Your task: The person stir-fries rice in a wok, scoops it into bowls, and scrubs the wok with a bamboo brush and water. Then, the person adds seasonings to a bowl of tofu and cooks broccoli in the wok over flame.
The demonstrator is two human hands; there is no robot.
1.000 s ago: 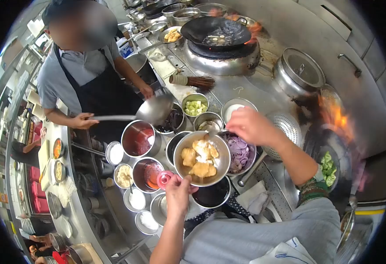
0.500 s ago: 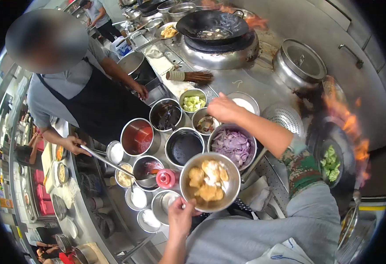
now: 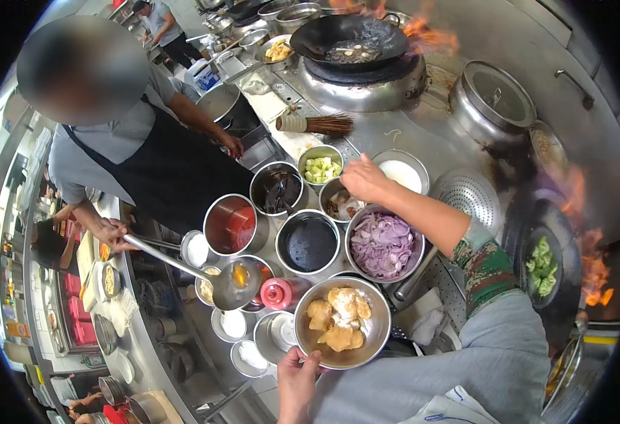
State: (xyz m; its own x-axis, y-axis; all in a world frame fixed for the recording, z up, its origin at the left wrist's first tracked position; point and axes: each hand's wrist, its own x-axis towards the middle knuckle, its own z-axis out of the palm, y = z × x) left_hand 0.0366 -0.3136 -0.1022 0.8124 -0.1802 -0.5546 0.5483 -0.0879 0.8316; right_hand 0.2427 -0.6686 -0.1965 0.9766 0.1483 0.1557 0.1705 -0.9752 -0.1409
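My left hand (image 3: pixel 299 372) grips the near rim of a steel bowl (image 3: pixel 376 342), thumb on the edge. Inside the bowl lie several golden-brown fried pieces (image 3: pixel 342 338) with white powder on top. My right hand (image 3: pixel 364 178) is stretched forward over the back edge of a small steel pot (image 3: pixel 332 191) with pale and brown bits in it. Its fingers are drawn together; whatever they hold is hidden. Close by stand a pot of sliced purple onion (image 3: pixel 386 244), a pot of green chunks (image 3: pixel 322 169) and a bowl of white contents (image 3: pixel 400 173).
A co-worker's hand (image 3: pixel 112 234) holds a ladle (image 3: pixel 234 286) over the sauce pots. Flames (image 3: pixel 596 272) rise beside a wok of greens (image 3: pixel 542 267) at right. Another wok (image 3: pixel 349 46) sits on the back burner, near a bamboo brush (image 3: pixel 317 125) and a perforated strainer (image 3: pixel 467 201).
The co-worker's ladle has come up out of a sauce pot, with some reddish sauce in it. The view has shifted slightly. Both my hands keep nearly the same positions.
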